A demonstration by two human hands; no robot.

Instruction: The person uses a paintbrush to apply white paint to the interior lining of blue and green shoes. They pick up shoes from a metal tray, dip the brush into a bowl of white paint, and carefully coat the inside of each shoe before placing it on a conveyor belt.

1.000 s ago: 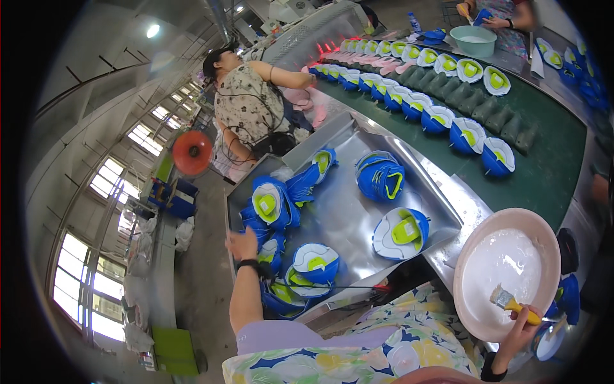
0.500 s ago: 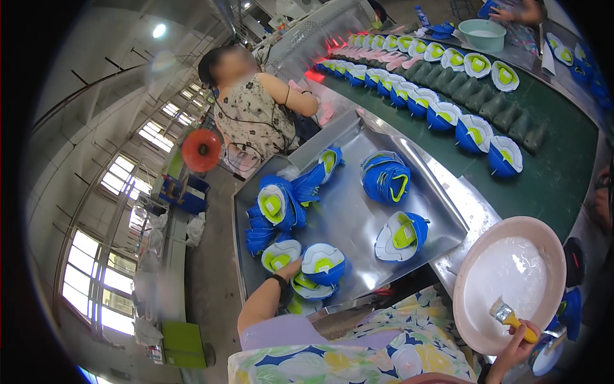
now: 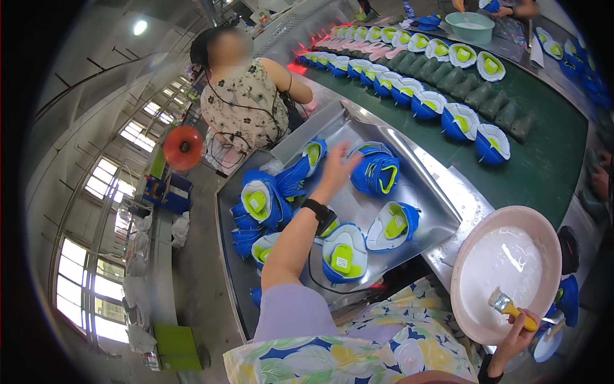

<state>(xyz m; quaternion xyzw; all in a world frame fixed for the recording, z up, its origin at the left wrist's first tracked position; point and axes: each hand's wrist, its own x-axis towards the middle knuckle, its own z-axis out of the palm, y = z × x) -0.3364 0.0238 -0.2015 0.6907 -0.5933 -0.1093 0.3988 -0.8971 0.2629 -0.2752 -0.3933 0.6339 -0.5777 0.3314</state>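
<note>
**Over the steel tray: left hand reaching, right hand on the brush**

Above the shiny metal tray (image 3: 441, 214) the left hand (image 3: 338, 168) is stretched out, fingers spread and blurred, gripping nothing. Black watch (image 3: 318, 212) on that wrist. Just beyond its fingertips lies a blue shoe upper with yellow-green trim (image 3: 376, 173). Nearer than the hand: a blue-and-white upper with yellow-green insole (image 3: 395, 225), and another one (image 3: 344, 253) beside the forearm. To its left, a pile of blue uppers (image 3: 259, 205).

Right hand (image 3: 519, 328), well apart at lower right, is closed on the yellow handle of a small glue brush (image 3: 508, 306). Bristles rest inside a round pink basin of white glue (image 3: 467, 265).

Further out past the tray: green conveyor belt (image 3: 543, 166) with rows of blue uppers (image 3: 441, 105). A person in a patterned sleeveless top (image 3: 246, 105) stands at the far end of the tray.
</note>
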